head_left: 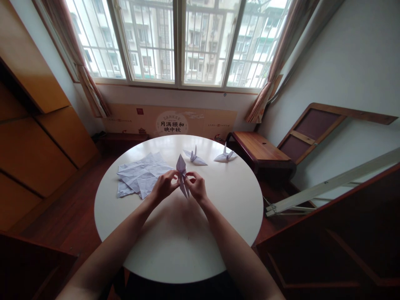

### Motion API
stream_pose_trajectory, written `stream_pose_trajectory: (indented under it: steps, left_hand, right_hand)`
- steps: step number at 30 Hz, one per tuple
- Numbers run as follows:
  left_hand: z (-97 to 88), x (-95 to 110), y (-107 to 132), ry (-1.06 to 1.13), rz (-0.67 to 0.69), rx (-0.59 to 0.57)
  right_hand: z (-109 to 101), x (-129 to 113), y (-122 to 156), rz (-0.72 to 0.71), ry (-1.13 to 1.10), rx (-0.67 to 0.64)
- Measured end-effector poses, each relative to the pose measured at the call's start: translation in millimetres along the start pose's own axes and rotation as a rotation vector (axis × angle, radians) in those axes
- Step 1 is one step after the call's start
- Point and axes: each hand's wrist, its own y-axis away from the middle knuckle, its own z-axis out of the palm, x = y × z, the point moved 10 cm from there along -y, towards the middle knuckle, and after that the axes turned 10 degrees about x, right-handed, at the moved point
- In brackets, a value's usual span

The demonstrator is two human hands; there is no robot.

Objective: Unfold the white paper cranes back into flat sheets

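Between my two hands, above the round white table (175, 241), is a folded paper crane (181, 164) with one pointed end up and another down. My left hand (165, 183) pinches its left side, thumb and fingers closed. From the right, my right hand (196, 184) grips the same paper with bent fingers. Part of the folds at the middle is hidden by my fingertips. Beyond my hands stand two finished paper cranes, one nearer the middle (194, 157) and one farther right (225, 156). Left of my left hand lies a pile of creased paper sheets (140, 173).
A low wooden bench (261, 148) stands behind the table at the right. A long printed cardboard panel (131, 118) leans under the barred window (150, 46). Wooden cabinets (37, 154) line the left side, and a dark wooden panel (337, 241) stands at the lower right.
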Motion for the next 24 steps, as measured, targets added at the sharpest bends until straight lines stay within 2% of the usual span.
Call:
stream_pose_trajectory:
  steps: [6, 12, 18, 24]
  left_hand:
    - [-0.2, -4, 1, -0.225, -0.075, -0.052]
    - [-3.9, -5, 0, -0.331, -0.115, -0.070]
    - [-8.1, -6, -1, -0.324, -0.095, -0.002]
    - [-12.7, -21, 1, -0.250, -0.191, 0.077]
  right_hand:
    - [-1, -2, 3, -0.017, 0.006, 0.034]
    - [-1, -1, 3, -0.030, -0.014, 0.027]
    - [-1, -11, 5, -0.090, 0.024, 0.021]
    - [-2, -14, 5, -0.098, 0.017, 0.031]
